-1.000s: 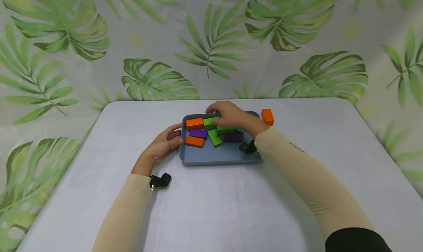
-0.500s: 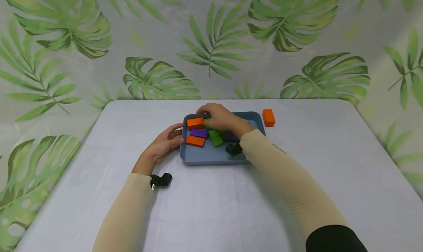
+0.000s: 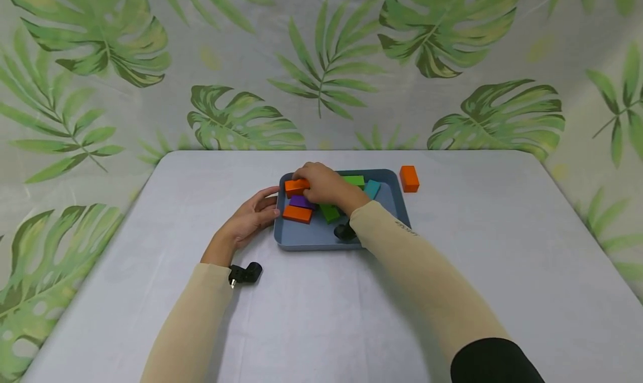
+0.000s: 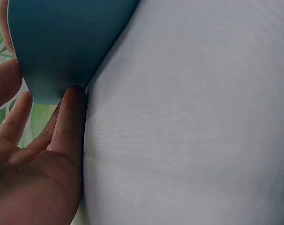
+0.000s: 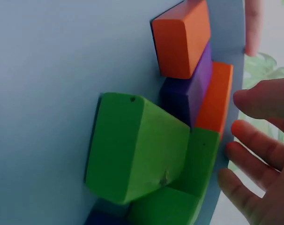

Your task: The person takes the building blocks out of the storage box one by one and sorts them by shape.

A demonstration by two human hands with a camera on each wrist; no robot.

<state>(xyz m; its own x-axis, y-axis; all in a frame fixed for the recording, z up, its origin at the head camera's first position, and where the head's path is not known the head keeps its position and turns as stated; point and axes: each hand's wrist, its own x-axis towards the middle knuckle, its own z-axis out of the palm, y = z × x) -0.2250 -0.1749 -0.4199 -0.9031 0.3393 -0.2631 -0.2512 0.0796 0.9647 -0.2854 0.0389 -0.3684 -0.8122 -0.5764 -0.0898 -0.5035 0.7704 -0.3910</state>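
Observation:
The blue-grey tray (image 3: pixel 326 239) carries orange, purple, green and teal blocks. My left hand (image 3: pixel 251 220) rests against its left side, fingertips on the outer wall. From above, my right hand (image 3: pixel 325 185) reaches to the back left corner, its fingers right at an orange block (image 3: pixel 295 188). In the right wrist view, its fingers are spread over the rim, beside the orange block (image 5: pixel 215 98) and a green block (image 5: pixel 198 159). A purple block (image 3: pixel 300 201) and another orange block (image 3: pixel 297 214) lie toward the front. My right hand hides part of the green blocks.
One orange block (image 3: pixel 409 179) lies on the white tablecloth (image 3: pixel 301 316) right of the tray. Inside the tray, a teal block (image 3: pixel 372 189) and a green block (image 3: pixel 354 181) sit at the back right. A leaf-patterned cloth (image 3: pixel 321 65) hangs behind the table.
My right hand has moved left across the tray to the back left orange block, uncovering the green and teal blocks at the back right. My left hand has stayed at the tray's side.

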